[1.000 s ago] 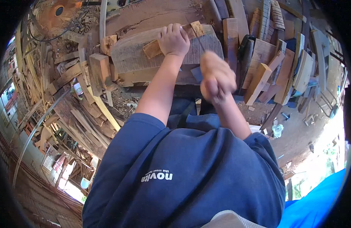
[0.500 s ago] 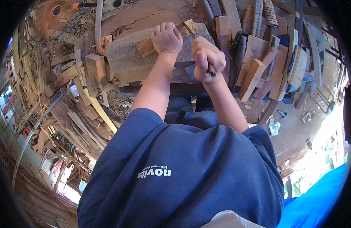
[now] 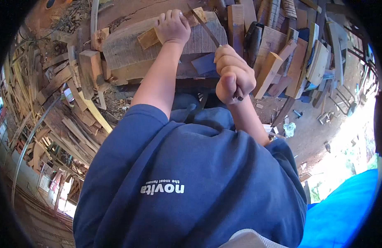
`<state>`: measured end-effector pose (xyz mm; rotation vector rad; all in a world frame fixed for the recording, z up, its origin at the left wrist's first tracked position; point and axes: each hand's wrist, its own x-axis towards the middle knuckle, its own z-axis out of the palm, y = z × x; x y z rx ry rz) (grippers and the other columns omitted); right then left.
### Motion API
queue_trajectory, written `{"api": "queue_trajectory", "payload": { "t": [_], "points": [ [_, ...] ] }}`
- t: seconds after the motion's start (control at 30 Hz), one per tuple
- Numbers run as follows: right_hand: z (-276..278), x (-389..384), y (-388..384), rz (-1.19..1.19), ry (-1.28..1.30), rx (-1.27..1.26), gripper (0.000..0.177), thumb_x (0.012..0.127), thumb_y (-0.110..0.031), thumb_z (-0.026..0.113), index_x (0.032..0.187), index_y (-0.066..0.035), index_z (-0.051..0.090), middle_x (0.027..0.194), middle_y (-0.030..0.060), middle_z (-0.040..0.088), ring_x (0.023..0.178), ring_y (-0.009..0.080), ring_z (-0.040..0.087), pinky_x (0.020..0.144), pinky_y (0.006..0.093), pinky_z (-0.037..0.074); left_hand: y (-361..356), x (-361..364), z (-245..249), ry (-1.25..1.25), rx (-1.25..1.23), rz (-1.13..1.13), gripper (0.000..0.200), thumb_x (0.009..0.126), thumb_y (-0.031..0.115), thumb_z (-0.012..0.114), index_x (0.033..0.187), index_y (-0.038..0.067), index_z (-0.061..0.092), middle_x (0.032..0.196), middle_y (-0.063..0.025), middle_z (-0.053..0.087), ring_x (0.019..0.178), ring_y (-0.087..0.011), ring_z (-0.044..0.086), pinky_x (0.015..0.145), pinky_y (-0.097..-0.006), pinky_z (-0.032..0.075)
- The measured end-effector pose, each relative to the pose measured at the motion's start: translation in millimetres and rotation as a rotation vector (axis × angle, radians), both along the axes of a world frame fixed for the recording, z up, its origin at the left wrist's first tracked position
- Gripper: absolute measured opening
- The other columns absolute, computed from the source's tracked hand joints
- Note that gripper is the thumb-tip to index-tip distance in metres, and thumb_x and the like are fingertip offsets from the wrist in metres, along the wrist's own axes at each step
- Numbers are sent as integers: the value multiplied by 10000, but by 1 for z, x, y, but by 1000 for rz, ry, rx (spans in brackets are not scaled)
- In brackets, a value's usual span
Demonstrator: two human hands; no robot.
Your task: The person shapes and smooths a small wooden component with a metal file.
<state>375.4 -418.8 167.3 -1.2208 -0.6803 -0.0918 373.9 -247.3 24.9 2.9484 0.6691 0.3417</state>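
My left hand [image 3: 172,27] grips a short wooden block [image 3: 148,38] from above, fingers wrapped over it. The block lies slantwise on a thick weathered timber [image 3: 124,50]. In my right hand [image 3: 235,76] is the handle of a long, narrow tool with a tapered dark metal blade [image 3: 209,32]; whether it is a file or a saw I cannot make out. Its handle end pokes out below my closed fist. The blade crosses close by the block's right end, its tip pointing away from me.
Upright wooden blocks [image 3: 269,74] and planks crowd the right side. Scrap wood [image 3: 73,134] is heaped at the left. A blue flat piece [image 3: 204,64] rests at the timber's near edge. A pale plastic bag [image 3: 289,129] lies on the ground to the right.
My right hand has drawn back toward me and slightly right, so more of the blade shows. My left hand keeps its grip on the block; the whole view has shifted slightly.
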Motion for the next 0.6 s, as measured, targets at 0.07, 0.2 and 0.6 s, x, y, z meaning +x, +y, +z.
{"api": "queue_trajectory", "payload": {
  "t": [0.07,0.2,0.6],
  "points": [
    [-7,0,6,-20,-16,12,365,936,-157,556,614,-1,483,600,121,448,553,314,454,537,374,394,1,0,-1,-1,0,0,177,896,243,481,874,158,635,925,-17,652,929,-261,594,826,-434,436],
    [-46,24,37,-30,-113,-201,330,912,-124,582,617,-8,491,617,134,455,564,331,464,552,384,402,3,0,-8,0,-8,26,126,854,259,538,890,167,618,914,0,624,929,-235,572,832,-432,406],
    [-36,26,26,28,-63,-188,335,931,-135,529,620,-16,488,609,126,464,551,320,462,540,383,382,5,0,-8,-54,-3,13,140,862,274,537,870,166,625,903,1,633,924,-230,579,827,-432,418]
  ]
}}
